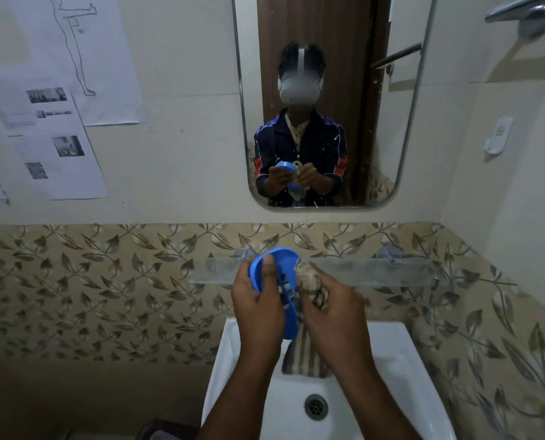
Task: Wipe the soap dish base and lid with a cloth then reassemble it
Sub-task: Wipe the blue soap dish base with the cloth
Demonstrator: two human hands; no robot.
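A blue slotted soap dish piece (pixel 280 271) is held upright over the sink, tilted on its long edge. My left hand (pixel 258 309) grips it, thumb pressed on its inner face beside the slots. My right hand (pixel 331 315) is closed around a bunched beige striped cloth (pixel 310 281), which presses against the dish's right rim. A tail of the cloth hangs down between my wrists. Whether this piece is the base or the lid, I cannot tell. No other dish part shows.
A white sink (pixel 401 360) with a metal drain (pixel 316 406) lies below my hands. A glass shelf (pixel 391 273) runs along the leaf-patterned tiles behind. A mirror (pixel 328 100) hangs above, papers (pixel 52 138) are stuck on the left wall.
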